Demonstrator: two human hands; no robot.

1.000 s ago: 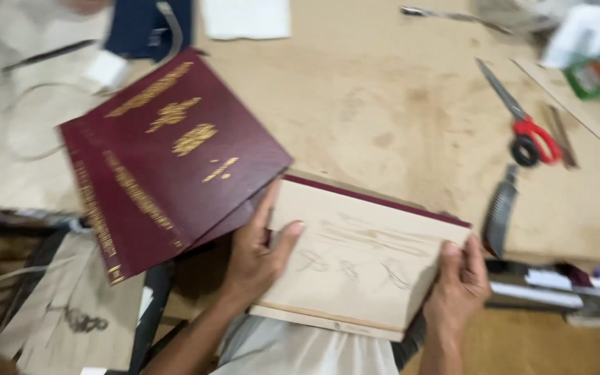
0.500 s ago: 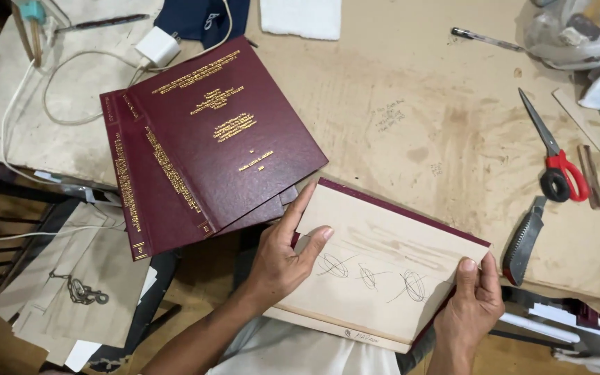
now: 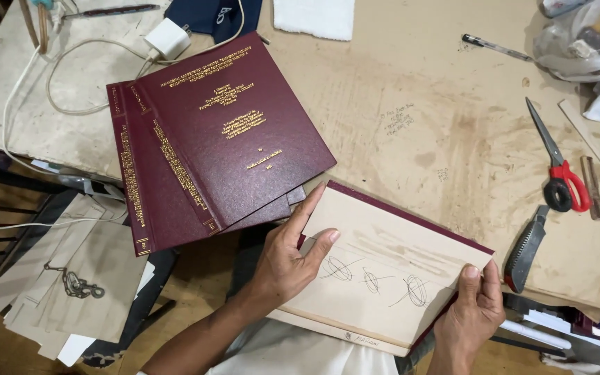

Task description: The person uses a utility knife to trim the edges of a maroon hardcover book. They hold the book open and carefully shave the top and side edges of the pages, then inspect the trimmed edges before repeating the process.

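Observation:
My left hand (image 3: 287,258) grips the left edge of a maroon hardcover book (image 3: 390,267) that lies face down, showing a tan board with three pen scribbles. My right hand (image 3: 472,314) holds its lower right corner, thumb on top. The book rests half on the table edge, half over my lap. Just left of it, two stacked maroon books with gold lettering (image 3: 206,142) lie on the worn tan table (image 3: 411,104), touching the held book's left corner.
Red-handled scissors (image 3: 558,170) and a dark knife (image 3: 526,246) lie at the right. A pen (image 3: 494,47), plastic bags (image 3: 581,38), a white charger with cable (image 3: 164,38) and white cloth (image 3: 314,15) sit at the back. Cardboard pieces with a metal chain (image 3: 74,281) lie lower left.
The view has tilted so everything sits lower and nearer. Both hands keep their grip on the book; the stack of two books stays in place.

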